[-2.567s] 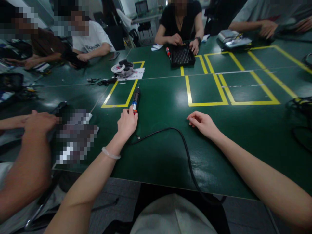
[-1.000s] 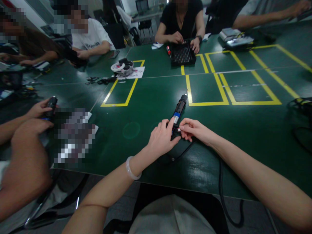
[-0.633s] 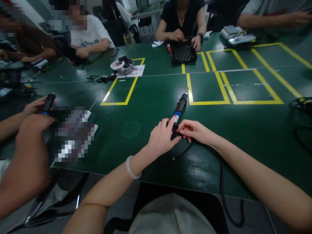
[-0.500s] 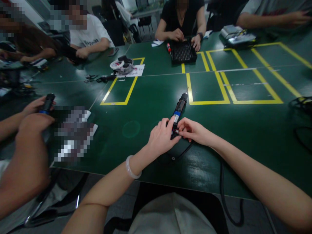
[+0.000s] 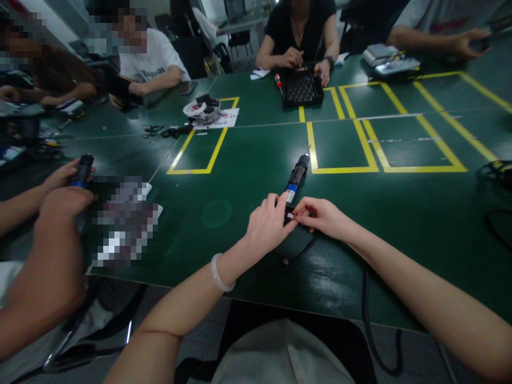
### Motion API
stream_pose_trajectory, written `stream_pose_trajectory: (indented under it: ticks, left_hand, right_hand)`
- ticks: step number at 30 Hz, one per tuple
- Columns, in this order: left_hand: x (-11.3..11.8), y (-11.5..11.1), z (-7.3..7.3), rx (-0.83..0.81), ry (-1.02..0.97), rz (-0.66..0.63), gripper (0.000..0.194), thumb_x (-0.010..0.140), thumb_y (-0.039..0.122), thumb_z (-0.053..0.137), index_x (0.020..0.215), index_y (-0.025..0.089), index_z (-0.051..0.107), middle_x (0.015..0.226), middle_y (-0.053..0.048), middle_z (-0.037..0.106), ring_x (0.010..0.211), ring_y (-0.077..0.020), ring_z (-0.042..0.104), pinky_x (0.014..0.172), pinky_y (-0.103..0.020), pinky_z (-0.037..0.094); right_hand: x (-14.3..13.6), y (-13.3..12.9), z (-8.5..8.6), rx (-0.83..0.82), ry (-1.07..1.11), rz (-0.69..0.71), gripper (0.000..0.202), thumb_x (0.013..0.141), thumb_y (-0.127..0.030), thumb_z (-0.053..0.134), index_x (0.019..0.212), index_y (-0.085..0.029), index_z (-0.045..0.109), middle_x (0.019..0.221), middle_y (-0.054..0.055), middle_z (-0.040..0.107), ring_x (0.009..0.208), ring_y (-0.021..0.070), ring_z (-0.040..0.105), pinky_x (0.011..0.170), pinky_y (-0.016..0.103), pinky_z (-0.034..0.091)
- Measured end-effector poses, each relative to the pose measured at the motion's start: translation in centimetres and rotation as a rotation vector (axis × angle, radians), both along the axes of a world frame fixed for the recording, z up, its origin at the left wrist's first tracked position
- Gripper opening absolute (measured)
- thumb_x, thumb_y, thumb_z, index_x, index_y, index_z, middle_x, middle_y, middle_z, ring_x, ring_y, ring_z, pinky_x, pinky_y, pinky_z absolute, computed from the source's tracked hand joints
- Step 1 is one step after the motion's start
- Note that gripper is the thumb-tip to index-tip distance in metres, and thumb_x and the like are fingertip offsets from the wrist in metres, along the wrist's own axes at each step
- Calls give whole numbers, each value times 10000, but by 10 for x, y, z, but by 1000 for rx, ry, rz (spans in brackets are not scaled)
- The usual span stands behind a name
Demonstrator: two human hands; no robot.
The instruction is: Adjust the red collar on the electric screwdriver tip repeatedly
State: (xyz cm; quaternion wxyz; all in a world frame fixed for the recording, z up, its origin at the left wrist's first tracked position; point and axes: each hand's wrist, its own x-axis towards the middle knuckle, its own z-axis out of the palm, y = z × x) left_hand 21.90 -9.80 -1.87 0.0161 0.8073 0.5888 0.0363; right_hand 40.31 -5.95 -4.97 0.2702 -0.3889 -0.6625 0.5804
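A black electric screwdriver (image 5: 298,174) with a blue band lies on the green table (image 5: 248,186), its thin bit pointing away from me. My left hand (image 5: 269,221) is wrapped over its near end and holds it. The fingertips of my right hand (image 5: 316,214) are pinched together at the screwdriver's near end, beside a small red and white part (image 5: 290,215). Whether they grip that part is too small to tell. A black cable (image 5: 306,249) runs on the table just below my hands.
Yellow tape rectangles (image 5: 344,170) mark the table ahead. A person across works at a black tray (image 5: 303,93) beside a red screwdriver (image 5: 278,81). At left, a neighbour's hands hold a similar tool (image 5: 83,169). Black cables (image 5: 498,173) lie at the right.
The whole view has shifted slightly. My hands stay at the screwdriver's near end with hardly any movement. At the far right, another person's hand has moved left and lower.
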Motion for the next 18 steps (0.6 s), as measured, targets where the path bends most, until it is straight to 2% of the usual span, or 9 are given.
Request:
stream_pose_trajectory:
  ticks: [4, 9, 14, 18]
  left_hand:
    - [0, 0, 1, -1, 2, 4, 600, 931, 454, 569, 1435, 206, 356, 1200, -102, 520, 1056, -250, 585, 799, -344, 529]
    - [-7, 1, 4, -18, 18, -8, 640, 931, 455, 589, 1462, 210, 328, 1219, -104, 511, 1073, -251, 583, 797, -343, 530]
    - [-27, 7, 6, -15, 48, 0, 646, 941, 467, 577, 1480, 222, 319, 1251, -111, 502, 1102, -250, 579, 788, -322, 527]
    - [-51, 18, 8, -32, 62, 51, 646, 953, 468, 550, 1500, 224, 305, 1286, -126, 491, 1114, -266, 580, 799, -341, 533]
  right_hand:
    - [1, 1, 0, -1, 32, -32, 245, 806, -314, 700, 983, -187, 591, 747, -2, 608, 605, 123, 565, 436, 220, 504]
    - [13, 10, 1, 59, 25, -137, 228, 835, -335, 666, 981, -178, 590, 752, 5, 605, 597, 120, 567, 423, 207, 459]
    - [30, 23, 0, 118, 9, -275, 206, 853, -330, 639, 967, -164, 596, 702, 6, 604, 541, 109, 543, 408, 208, 413]
    - [34, 27, -2, 120, 2, -315, 183, 853, -318, 638, 953, -170, 595, 691, 8, 610, 527, 108, 537, 405, 210, 396]
